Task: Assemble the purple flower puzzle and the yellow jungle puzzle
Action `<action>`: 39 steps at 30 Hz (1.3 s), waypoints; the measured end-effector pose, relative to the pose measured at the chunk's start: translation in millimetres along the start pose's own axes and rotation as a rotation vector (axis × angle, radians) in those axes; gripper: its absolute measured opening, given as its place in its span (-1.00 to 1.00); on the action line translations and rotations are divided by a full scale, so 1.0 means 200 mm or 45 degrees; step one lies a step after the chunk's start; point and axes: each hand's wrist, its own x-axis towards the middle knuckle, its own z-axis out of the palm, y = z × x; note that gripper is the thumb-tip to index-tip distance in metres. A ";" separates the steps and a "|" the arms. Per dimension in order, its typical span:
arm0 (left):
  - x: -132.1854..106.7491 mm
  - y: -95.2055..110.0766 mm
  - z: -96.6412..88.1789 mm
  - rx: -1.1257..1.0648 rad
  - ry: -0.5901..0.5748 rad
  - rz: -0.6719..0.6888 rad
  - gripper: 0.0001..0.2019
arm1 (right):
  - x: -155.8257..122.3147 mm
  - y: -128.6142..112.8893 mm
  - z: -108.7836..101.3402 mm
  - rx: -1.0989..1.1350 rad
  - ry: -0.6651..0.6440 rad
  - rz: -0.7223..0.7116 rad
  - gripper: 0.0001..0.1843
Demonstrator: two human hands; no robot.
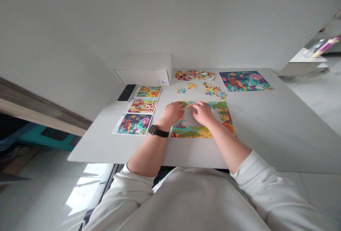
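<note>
A partly built jigsaw puzzle point(223, 117) with trees and animals lies in front of me on the white table point(266, 131). My left hand point(173, 112), with a black watch on its wrist, rests curled on the puzzle's upper left part. My right hand point(203, 112) lies beside it on the puzzle's middle, fingers bent down onto the pieces. Whether either hand pinches a piece is hidden. Loose pieces point(213, 90) lie just beyond the puzzle, and a pile of pieces point(194, 75) sits farther back.
A finished colourful puzzle point(243, 80) lies at the back right. A picture sheet with three scenes point(140, 109) lies to the left, next to a black phone point(127, 92). A white box point(145, 68) stands at the back. The wall is close behind.
</note>
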 end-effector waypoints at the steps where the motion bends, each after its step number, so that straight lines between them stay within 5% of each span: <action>1: 0.00 0.01 0.00 0.058 -0.014 -0.003 -0.66 | 0.00 0.00 -0.01 -0.017 -0.036 0.010 -0.61; 39: -0.07 0.07 -0.13 0.251 -0.175 -0.202 -0.59 | -0.02 -0.04 -0.03 -0.031 -0.149 0.056 -0.53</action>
